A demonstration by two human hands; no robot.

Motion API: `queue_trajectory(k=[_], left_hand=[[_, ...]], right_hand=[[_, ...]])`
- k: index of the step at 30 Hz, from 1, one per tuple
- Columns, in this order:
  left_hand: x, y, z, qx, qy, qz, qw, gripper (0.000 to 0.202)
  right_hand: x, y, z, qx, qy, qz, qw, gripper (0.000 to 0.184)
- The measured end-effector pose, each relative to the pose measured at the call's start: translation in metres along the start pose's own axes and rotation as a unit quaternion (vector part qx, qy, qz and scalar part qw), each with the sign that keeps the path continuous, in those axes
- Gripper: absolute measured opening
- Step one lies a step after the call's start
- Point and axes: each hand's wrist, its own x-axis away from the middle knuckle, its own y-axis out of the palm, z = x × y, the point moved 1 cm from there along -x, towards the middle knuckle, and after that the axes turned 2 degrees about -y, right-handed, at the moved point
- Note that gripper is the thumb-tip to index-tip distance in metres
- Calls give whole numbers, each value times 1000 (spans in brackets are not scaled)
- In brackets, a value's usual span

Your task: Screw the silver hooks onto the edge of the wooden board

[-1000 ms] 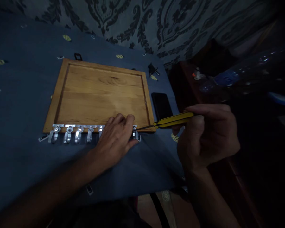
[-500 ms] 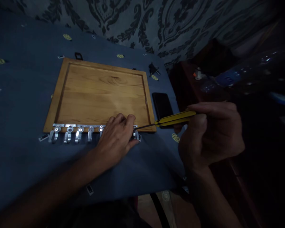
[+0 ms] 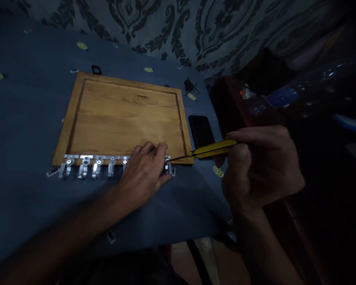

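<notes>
- Over the near edge of the wooden board (image 3: pixel 127 118), we see the left hand (image 3: pixel 144 168) laid across the metal hook strip (image 3: pixel 87 157), its thumb just beside the end hook (image 3: pixel 167 167) at right; whether the covered fingers pinch the strip, we cannot tell.
- To the right, apart from its fellow, the right hand (image 3: pixel 264 166) grips a yellow-and-black screwdriver (image 3: pixel 212 149) between thumb and fingers, the shaft running left to that hook; we cannot make out whether its tip sits in a screw.
- Leftward along the strip, we count five uncovered hooks (image 3: pixel 99 162), with screw heads showing.
- We judge the step in hand to be working a screw at the right end; the next move calls for firm pressure on the strip and a tip square in the screw head.
- Farther out, we note a dark flat object (image 3: pixel 201 130) right of the board, a black loop (image 3: pixel 96 70) at its far edge, and blue patterned cloth (image 3: pixel 23 138) beneath.
</notes>
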Motion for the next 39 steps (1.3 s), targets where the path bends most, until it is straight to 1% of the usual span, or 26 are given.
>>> queue_trajectory(k=[3, 6, 9, 12, 14, 15, 18, 21, 24, 27, 28, 30, 32, 35, 38, 39], left_hand=[[-1, -2, 1, 0, -3, -8, 1000, 49], [-1, -4, 2, 1, -7, -12, 1000, 47], [0, -4, 2, 0, -10, -14, 1000, 48], [-1, -3, 2, -5, -9, -11, 1000, 47], [-1, -3, 2, -7, -7, -11, 1000, 46], [-1, -3, 2, -8, -7, -10, 1000, 47], [-1, -3, 2, -6, -10, -10, 1000, 50], [-1, -2, 1, -2, -13, -8, 1000, 50], [0, -1, 1, -6, -16, -10, 1000, 52], [0, -1, 1, -9, -18, -12, 1000, 53], [0, -1, 1, -9, -18, -15, 1000, 53], [-1, -1, 1, -8, -19, -19, 1000, 53], [-1, -1, 1, -7, -15, -16, 1000, 52], [-1, -1, 1, -7, -9, -10, 1000, 50], [-1, -2, 1, -8, -14, -19, 1000, 51], [-1, -2, 1, -9, -17, -21, 1000, 52]], right_hand=[[-1, 4, -5, -86, -3, 16, 996, 12], [-3, 9, -11, -151, 43, -15, 988, 12], [-6, 8, -15, -157, 66, -35, 985, 18], [-9, 6, -15, -141, 98, -90, 981, 25], [-10, 6, -13, -144, 110, -108, 977, 23], [-10, 7, -13, -153, 113, -107, 976, 21], [-10, 12, -11, -196, 124, -72, 970, 13], [-11, 18, -10, -237, 144, -49, 960, 14], [-12, 19, -9, -260, 151, -71, 951, 16], [-12, 16, -8, -249, 158, -110, 949, 23], [-12, 16, -7, -242, 159, -115, 950, 23], [-11, 16, -6, -238, 156, -103, 953, 17], [-10, 19, -6, -250, 150, -78, 953, 13], [-9, 24, -4, -270, 155, -55, 949, 18], [-7, 25, 0, -275, 162, -69, 945, 18], [-6, 24, 1, -275, 161, -79, 945, 21]])
